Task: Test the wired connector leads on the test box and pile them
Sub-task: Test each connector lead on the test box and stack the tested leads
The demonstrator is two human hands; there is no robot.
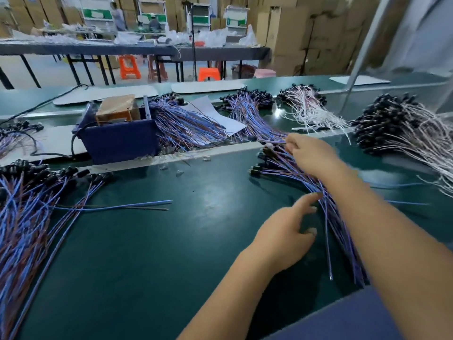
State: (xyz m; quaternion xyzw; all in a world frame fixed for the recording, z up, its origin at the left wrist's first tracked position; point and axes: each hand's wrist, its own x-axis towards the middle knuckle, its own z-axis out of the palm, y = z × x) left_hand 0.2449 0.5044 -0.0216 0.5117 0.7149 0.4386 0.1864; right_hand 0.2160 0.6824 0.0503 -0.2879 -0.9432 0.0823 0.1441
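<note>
While left hand (284, 231) lies relaxed beside leads (306, 177) | right hand (311, 155) pinches one.

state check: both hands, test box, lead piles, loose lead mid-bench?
right hand: pinching wires at the far end of the right bundle
left hand: open, fingertips on the right bundle
test box: upright, no lead plugged in that I can see
left pile: fanned flat on bench
loose lead: lying alone, untouched
white-wire piles: heaped, untouched
</note>
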